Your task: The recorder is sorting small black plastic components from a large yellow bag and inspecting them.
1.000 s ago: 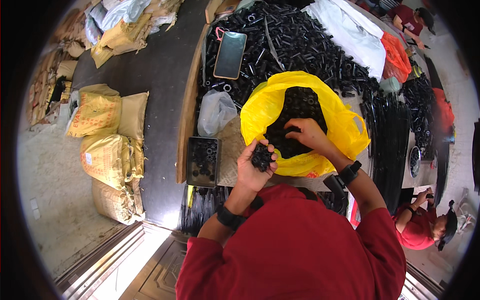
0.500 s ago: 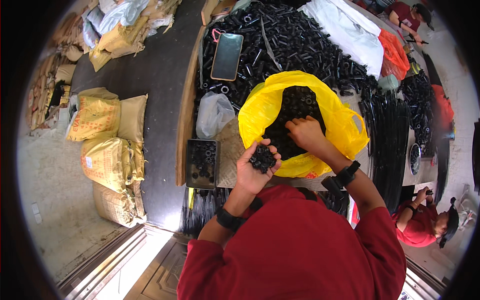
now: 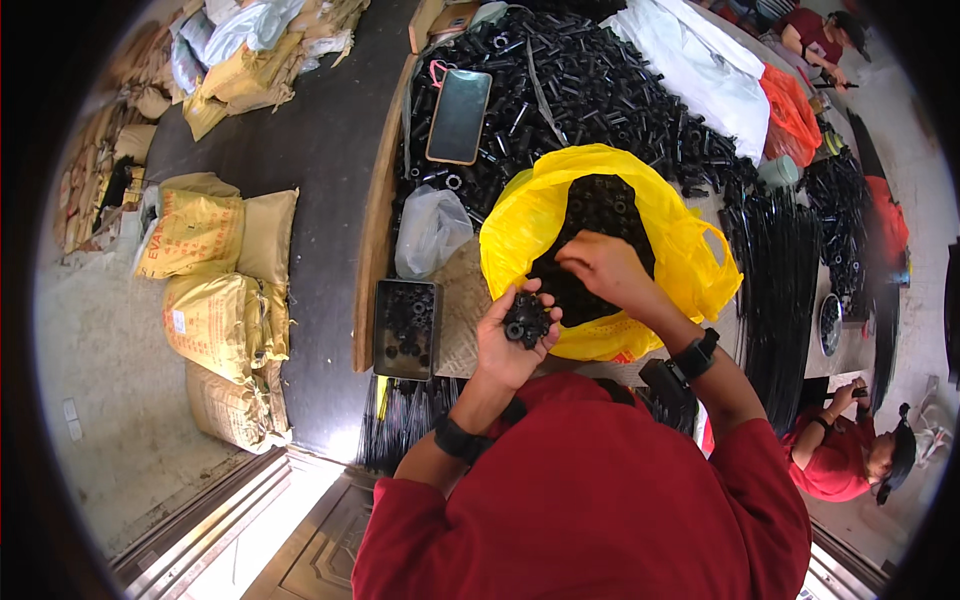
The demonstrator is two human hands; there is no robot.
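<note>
My left hand is cupped palm up around a handful of small black ring-shaped parts, at the near left rim of a yellow plastic bag. The bag stands wide open, with many similar black parts inside. Over its mouth, my right hand is closed, fingertips pinched together and pointing left toward the left hand. Whatever is between those fingertips is too small to make out.
A dark tray with loose black rings sits left, near a crumpled clear bag. A phone lies on a heap of black tubes. Long black rods lie right. A co-worker is at the lower right.
My right hand has moved slightly toward the left hand, its fingers now drawn together and pointing left. My left hand stays almost in place with its handful of parts.
</note>
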